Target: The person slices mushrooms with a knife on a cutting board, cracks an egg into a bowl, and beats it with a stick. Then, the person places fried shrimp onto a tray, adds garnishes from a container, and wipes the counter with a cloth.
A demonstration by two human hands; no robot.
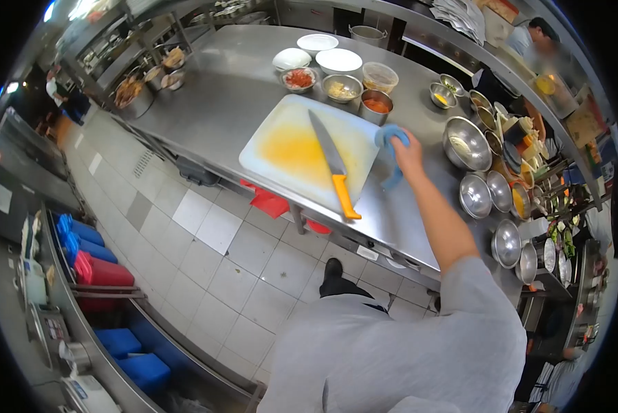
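Note:
My right hand (406, 153) is closed round a blue cloth (393, 135), just off the right edge of a white cutting board (274, 151). Part of the cloth hangs down over the steel table. A large knife with a yellow handle (343, 196) lies across the board, its blade pointing away from me. Orange-yellow stains mark the board's middle. Behind the board stand a metal pot of orange sauce (376, 104), a bowl of pale pieces (342, 88) and a bowl of red pieces (298, 79). My left hand does not show.
White plates (339, 60) and a plastic tub (380, 77) stand farther back. Several metal bowls (467, 143) line the right side. Containers with utensils (134, 96) occupy the left end of the steel table (212, 76). Two people (62, 96) (529, 38) are in the background.

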